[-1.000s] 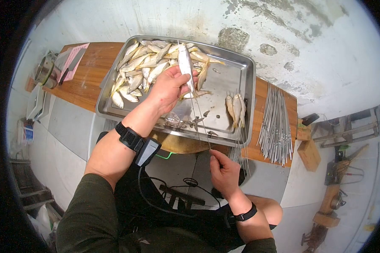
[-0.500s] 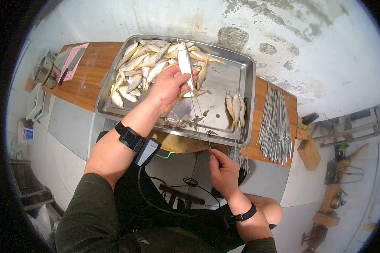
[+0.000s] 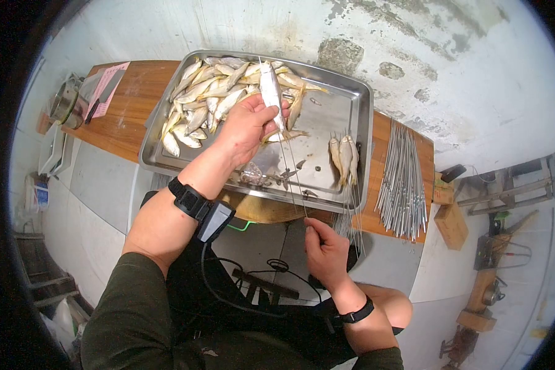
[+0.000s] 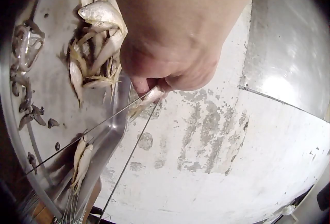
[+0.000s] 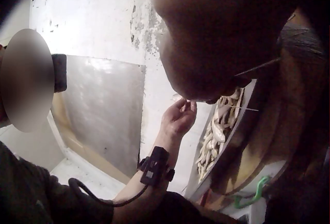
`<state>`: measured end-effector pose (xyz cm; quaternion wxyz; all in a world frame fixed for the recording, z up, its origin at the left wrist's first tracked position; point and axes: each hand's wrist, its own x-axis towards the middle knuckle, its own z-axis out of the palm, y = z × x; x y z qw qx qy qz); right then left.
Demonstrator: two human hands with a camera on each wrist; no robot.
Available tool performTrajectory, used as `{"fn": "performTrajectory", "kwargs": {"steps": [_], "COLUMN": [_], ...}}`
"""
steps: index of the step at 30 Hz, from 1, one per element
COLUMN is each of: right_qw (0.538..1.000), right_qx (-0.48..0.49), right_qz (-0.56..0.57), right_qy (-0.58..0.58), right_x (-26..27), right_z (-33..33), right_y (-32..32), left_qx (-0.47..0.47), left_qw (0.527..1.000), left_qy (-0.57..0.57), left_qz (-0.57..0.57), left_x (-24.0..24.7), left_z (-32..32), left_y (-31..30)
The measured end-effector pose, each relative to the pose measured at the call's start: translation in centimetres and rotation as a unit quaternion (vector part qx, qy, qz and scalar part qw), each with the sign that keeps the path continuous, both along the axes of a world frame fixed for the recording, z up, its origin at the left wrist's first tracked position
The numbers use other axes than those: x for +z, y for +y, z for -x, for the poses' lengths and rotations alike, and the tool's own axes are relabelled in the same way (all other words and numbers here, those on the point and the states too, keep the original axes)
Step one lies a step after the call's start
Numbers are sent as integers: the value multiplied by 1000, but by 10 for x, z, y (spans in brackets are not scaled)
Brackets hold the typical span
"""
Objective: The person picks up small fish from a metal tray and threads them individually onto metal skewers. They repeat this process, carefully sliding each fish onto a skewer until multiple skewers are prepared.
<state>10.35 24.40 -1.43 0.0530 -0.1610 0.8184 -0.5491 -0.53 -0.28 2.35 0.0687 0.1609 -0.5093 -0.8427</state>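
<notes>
Above the tray (image 3: 336, 191), my left hand (image 3: 248, 127) grips a silvery fish (image 3: 269, 89), head up, its tail end below the fingers. Two thin metal skewers (image 3: 291, 165) run from the fish down toward my right hand (image 3: 328, 251), whose curled fingers pinch a skewer end in front of the tray. In the left wrist view the left hand (image 4: 170, 69) hides most of the fish (image 4: 153, 96). The right wrist view shows the right hand (image 5: 211, 53) dark and close. Several skewered fish (image 3: 344, 159) lie at the tray's right side.
Many loose fish (image 3: 197, 92) fill the tray's left part. A bundle of skewers (image 3: 402, 185) lies on the wooden board (image 3: 135, 92) at right; a knife (image 3: 106, 95) and a metal pot (image 3: 68, 108) are at left. Small dark scraps (image 3: 290, 174) lie near the tray's front.
My right hand has shifted very slightly to the left with the skewer end. The left hand and the fish have stayed nearly still.
</notes>
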Motion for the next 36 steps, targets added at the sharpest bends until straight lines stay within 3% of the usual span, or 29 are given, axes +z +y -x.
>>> {"fn": "performTrajectory", "kwargs": {"steps": [36], "right_qw": [999], "right_qx": [11], "right_qz": [-36], "right_qy": [-18], "right_x": [19], "right_z": [10], "right_y": [3], "left_qx": [-21], "left_qw": [1000], "left_qy": [8], "left_qz": [-3], "left_x": [-3], "left_z": [1], "left_y": [1]}}
